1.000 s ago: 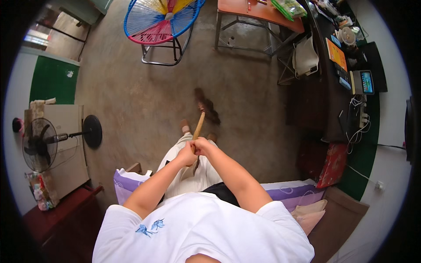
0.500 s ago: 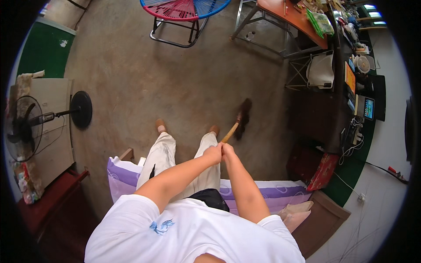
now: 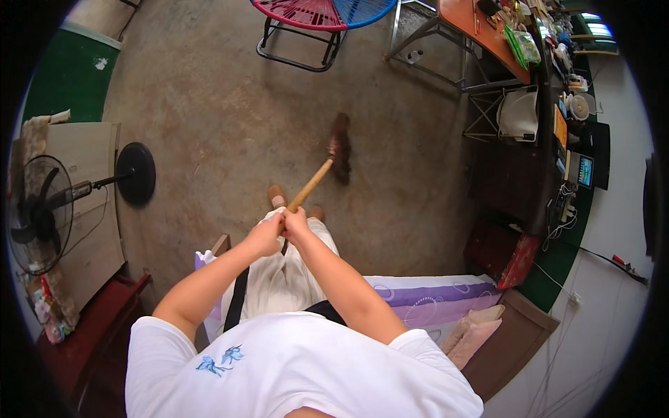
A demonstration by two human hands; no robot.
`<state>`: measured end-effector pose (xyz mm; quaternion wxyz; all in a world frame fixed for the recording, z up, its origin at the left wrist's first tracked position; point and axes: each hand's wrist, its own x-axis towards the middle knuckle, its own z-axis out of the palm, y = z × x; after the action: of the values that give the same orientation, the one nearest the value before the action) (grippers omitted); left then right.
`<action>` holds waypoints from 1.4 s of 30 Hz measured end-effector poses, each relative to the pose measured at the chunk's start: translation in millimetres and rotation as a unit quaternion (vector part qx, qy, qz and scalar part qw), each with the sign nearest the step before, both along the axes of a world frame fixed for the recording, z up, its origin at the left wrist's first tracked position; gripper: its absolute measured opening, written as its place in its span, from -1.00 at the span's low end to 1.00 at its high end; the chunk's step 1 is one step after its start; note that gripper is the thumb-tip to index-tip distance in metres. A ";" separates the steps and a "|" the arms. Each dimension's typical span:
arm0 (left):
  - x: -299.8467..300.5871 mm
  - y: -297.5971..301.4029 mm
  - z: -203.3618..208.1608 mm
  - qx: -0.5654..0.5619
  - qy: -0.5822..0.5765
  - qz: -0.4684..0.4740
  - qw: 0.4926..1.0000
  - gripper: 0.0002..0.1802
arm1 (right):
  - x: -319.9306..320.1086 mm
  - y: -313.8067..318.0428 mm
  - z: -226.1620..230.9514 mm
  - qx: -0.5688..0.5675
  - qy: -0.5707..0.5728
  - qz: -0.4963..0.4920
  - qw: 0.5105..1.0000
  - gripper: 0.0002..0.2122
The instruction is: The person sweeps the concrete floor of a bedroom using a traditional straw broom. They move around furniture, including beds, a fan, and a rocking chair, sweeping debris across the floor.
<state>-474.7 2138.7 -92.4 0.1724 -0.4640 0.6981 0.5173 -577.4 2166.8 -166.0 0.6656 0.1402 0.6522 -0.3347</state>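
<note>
A broom with a pale wooden handle point(image 3: 311, 184) and dark brown bristles point(image 3: 340, 150) stretches out in front of me. Its bristle head meets the concrete floor point(image 3: 230, 118), a little beyond my feet. Both hands grip the handle near its upper end, close together. My left hand point(image 3: 266, 235) is closed round it, and my right hand point(image 3: 295, 223) is closed just beside and slightly farther along. The rest of the handle's near end is hidden by my hands.
A standing fan point(image 3: 136, 174) is at the left by a pale cabinet. Ahead stands a pink and blue corded chair point(image 3: 300, 14). An orange-topped table point(image 3: 481, 35) and a cluttered dark desk point(image 3: 502, 174) line the right. Behind me is a bed with a purple-and-white cover point(image 3: 432, 296).
Both hands have swung left with the broom, and its bristles have moved left and farther from me across the floor. My feet now appear closer together.
</note>
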 end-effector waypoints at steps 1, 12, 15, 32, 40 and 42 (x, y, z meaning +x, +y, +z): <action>-8.5 3.5 9.2 0.008 0.012 0.003 1.000 -0.54 | -6.0 5.8 7.1 0.013 0.007 -0.011 1.000 -0.67; -48.4 45.5 1.7 0.030 -0.108 -0.024 0.993 -0.58 | -37.2 61.3 -25.5 0.023 -0.076 -0.040 0.996 -0.82; -13.9 35.6 8.5 -0.011 -0.129 0.031 0.991 -0.57 | 4.7 34.5 -16.5 -0.004 -0.073 -0.004 0.997 -0.93; 19.2 -49.6 -18.6 0.019 -0.035 0.092 0.995 -0.63 | 18.0 -62.4 -51.8 0.044 -0.031 0.065 0.996 -0.88; 198.9 -161.3 -35.8 0.007 -0.064 0.173 0.983 -0.69 | 200.8 -180.1 -62.4 0.002 -0.032 0.140 0.990 -0.95; 249.1 -201.3 -15.8 -0.013 -0.066 0.191 0.979 -0.60 | 255.6 -226.1 -29.1 0.002 -0.034 0.125 0.992 -0.94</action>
<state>-225.6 1937.3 -108.2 0.1100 -0.6238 0.5902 0.5004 -321.8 1940.7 -195.1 0.7241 0.0697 0.6419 -0.2424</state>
